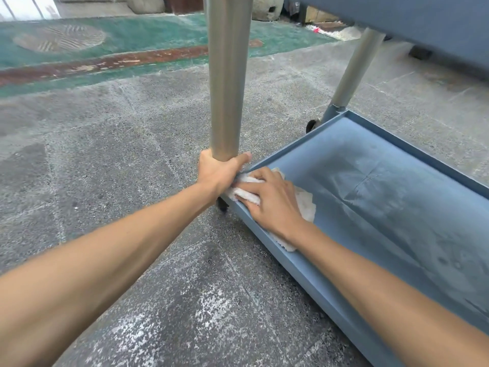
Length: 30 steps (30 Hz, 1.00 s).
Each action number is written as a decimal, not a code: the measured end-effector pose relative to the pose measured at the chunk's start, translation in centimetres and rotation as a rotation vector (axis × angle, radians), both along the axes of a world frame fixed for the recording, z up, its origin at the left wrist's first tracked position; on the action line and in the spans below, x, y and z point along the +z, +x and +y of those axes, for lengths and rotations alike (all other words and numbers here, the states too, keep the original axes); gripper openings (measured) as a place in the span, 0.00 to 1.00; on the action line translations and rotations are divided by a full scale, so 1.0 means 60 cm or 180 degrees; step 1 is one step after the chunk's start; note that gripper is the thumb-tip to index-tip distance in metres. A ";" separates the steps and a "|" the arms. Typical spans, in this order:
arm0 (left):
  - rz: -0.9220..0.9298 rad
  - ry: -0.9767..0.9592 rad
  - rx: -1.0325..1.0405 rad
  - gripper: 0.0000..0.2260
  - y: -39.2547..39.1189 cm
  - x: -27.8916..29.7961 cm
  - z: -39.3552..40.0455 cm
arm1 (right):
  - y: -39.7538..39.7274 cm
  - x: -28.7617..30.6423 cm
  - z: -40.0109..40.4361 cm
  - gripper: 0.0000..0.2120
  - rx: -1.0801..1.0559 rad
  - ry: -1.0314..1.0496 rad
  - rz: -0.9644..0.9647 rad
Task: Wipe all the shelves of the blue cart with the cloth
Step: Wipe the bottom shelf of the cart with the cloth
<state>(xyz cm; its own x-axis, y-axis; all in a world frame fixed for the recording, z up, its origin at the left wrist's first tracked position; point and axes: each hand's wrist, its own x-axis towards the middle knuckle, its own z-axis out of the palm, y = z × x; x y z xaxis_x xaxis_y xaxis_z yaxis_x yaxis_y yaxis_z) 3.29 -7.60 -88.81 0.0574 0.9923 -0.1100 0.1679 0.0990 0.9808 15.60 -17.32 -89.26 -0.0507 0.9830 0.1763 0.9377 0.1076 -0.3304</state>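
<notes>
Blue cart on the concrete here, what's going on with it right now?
A person is wiping the bottom shelf of the blue plastic cart. Their right hand presses a white terry cloth flat into the shelf's near left corner, partly over the rim. Their left hand grips the base of the round grey metal post at that corner, probably steadying the cart. The rest of the shelf shows dusty, streaky patches. Another blue shelf hangs overhead.
</notes>
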 end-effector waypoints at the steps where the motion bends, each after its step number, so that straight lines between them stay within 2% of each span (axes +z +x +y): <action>1: -0.0005 -0.0005 -0.0007 0.21 -0.002 -0.001 -0.001 | 0.003 -0.003 -0.001 0.15 0.0003 0.0007 0.0031; 7: 0.0029 0.0179 -0.0119 0.17 -0.007 -0.005 -0.010 | 0.026 -0.009 -0.047 0.16 0.0092 -0.0037 0.0127; 10: 0.0179 0.0324 -0.0178 0.13 -0.010 -0.002 -0.013 | 0.051 -0.007 -0.109 0.14 0.0011 -0.0012 0.0244; 14: 0.0278 0.0327 -0.0176 0.13 -0.011 0.002 -0.016 | 0.096 -0.007 -0.225 0.13 -0.0165 -0.0070 0.0403; 18: 0.0345 0.0332 -0.0107 0.12 -0.012 0.007 -0.017 | 0.159 -0.014 -0.358 0.14 -0.0459 0.0107 0.0417; 23: 0.0400 0.0277 0.0039 0.11 -0.009 0.011 -0.027 | 0.236 -0.005 -0.501 0.16 -0.1213 0.0177 0.0126; 24: 0.0442 0.0230 0.0099 0.12 -0.005 0.013 -0.034 | 0.246 -0.003 -0.523 0.15 -0.1383 0.0181 0.0082; 28: 0.1397 -0.0326 0.0678 0.42 0.004 0.023 -0.058 | 0.250 0.003 -0.557 0.13 -0.1657 0.0130 -0.0020; 30: 0.1561 -0.0782 0.0873 0.50 0.021 0.040 -0.080 | 0.244 0.005 -0.555 0.12 -0.1705 0.0037 -0.0052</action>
<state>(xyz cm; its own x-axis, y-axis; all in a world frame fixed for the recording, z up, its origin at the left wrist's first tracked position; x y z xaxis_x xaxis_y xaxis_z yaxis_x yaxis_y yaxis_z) 4.57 -12.42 -86.41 -0.3118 0.9059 -0.2864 0.5305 0.4161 0.7386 30.22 -50.64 -88.98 0.4548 0.8700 0.1906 0.8673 -0.3840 -0.3168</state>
